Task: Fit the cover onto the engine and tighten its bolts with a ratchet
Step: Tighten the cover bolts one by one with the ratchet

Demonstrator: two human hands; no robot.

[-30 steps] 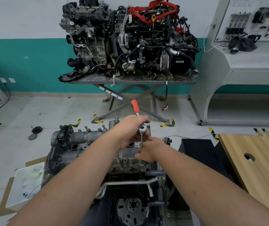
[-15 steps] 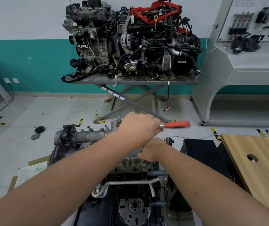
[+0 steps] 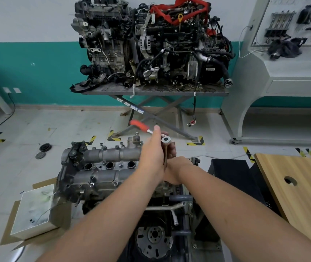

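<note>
Engine: we see the grey cast engine [image 3: 101,173] standing on the floor, between the white box and the black crate.
Cover: the ribbed metal cover [image 3: 111,155] sits along the engine's top, with three round holes in a row and bolt heads along its far edge.
Ratchet: the ratchet [image 3: 165,140] stands over the cover's right end, chrome head up, shaft pointing down, red handle [image 3: 138,125] angled away to the far left.
Left hand: our left hand [image 3: 153,152] grips the ratchet near its head, fingers curled, thumb raised.
Right hand: our right hand [image 3: 173,171] is at the shaft's lower end; we cannot tell how its fingers lie.
White box: the white box [image 3: 35,210] lies on cardboard [image 3: 9,224] left of the engine, with small dark bits in its near corner.
</note>
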